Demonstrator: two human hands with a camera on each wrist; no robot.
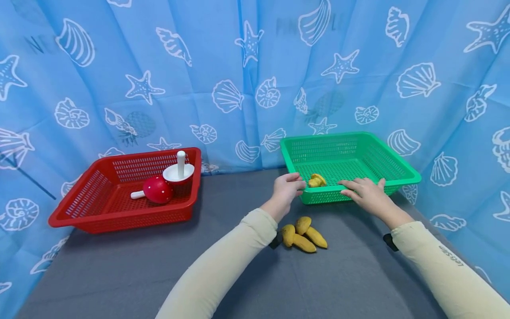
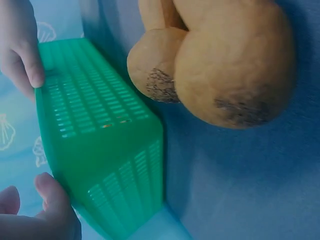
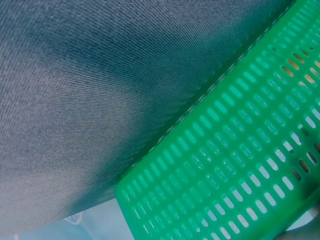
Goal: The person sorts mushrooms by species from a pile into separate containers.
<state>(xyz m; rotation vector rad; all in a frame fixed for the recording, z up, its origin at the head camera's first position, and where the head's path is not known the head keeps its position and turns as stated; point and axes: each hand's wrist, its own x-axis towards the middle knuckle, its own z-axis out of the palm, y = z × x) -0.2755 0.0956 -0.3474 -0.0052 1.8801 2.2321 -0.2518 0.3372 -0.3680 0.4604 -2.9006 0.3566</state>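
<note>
My left hand (image 1: 285, 191) is at the front left corner of a green plastic basket (image 1: 398, 182), thumb and fingers apart beside the rim. Over the front rim lies my right hand (image 1: 368, 195), its thumb (image 2: 34, 72) outside and its other fingers on the inner side, holding the edge. Inside the basket, near the left front, sits a yellow mushroom (image 1: 317, 180). Two yellow-brown toy mushrooms, one at the left (image 1: 296, 239) and one at the right (image 1: 311, 230), lie on the table below my left wrist. The right wrist view shows the basket's slotted wall (image 3: 225, 150).
A red plastic basket (image 1: 131, 218) stands at the left. In it are a red mushroom with white dots (image 1: 158, 189) and an upturned mushroom with a white stem (image 1: 181, 165). Behind the grey-covered table (image 1: 239, 204) hangs a blue shell-print curtain (image 1: 223, 57).
</note>
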